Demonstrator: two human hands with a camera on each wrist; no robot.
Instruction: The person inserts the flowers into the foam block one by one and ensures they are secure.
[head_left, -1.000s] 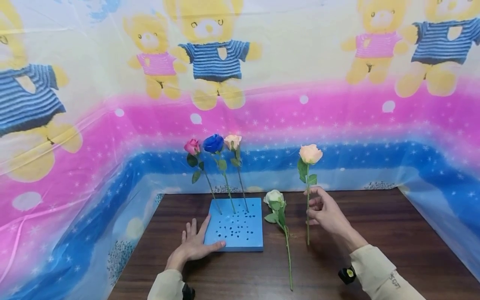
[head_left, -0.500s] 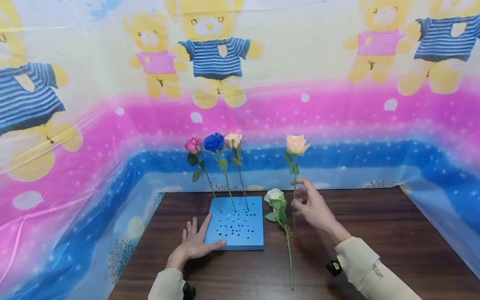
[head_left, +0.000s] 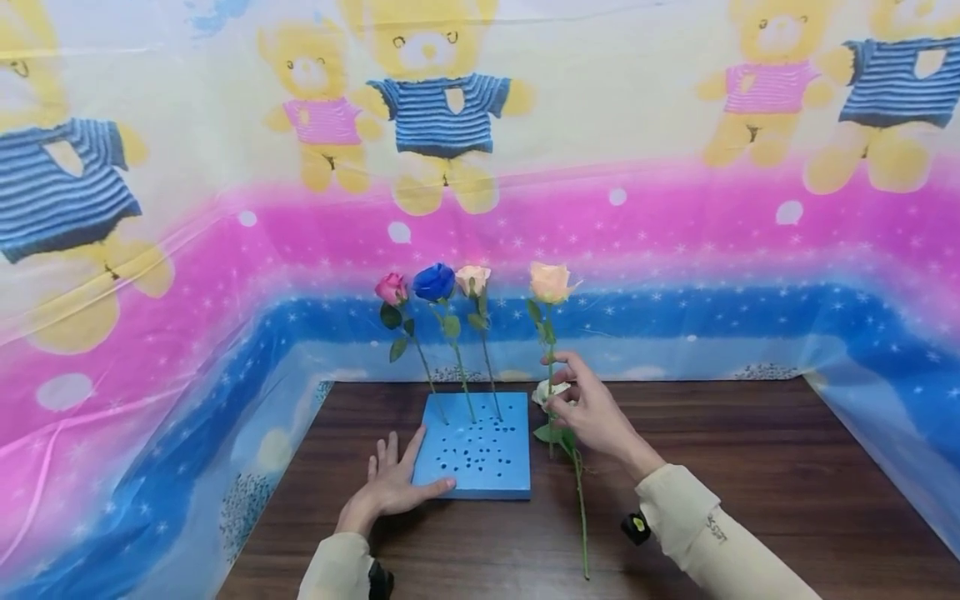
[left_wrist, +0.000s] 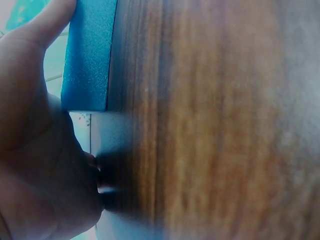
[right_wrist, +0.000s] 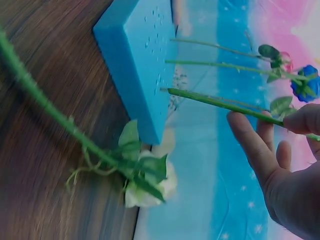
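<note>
My right hand [head_left: 600, 417] pinches the green stem of a peach rose [head_left: 551, 283], held upright just right of the blue foam block [head_left: 480, 483]. In the right wrist view the lower end of that stem [right_wrist: 200, 97] points toward the block's holed face. Fingers spread, my left hand [head_left: 393, 487] rests against the block's left side, its thumb along the front edge. Standing in the block's back part are a pink rose [head_left: 392, 288], a blue rose [head_left: 434, 282] and a pale cream rose [head_left: 473, 280]. Behind my right hand a white rose [right_wrist: 150, 187] lies on the table, partly hidden in the head view.
Many small holes dot the block's top. The dark wooden table [head_left: 750, 467] ends at a printed cloth backdrop [head_left: 660, 233] with teddy bears. The lying rose's stem [head_left: 582, 525] reaches toward the table's front.
My right hand has carried the peach rose leftward, from the right of the white rose to over it, near the block. The left hand stays at the block.
</note>
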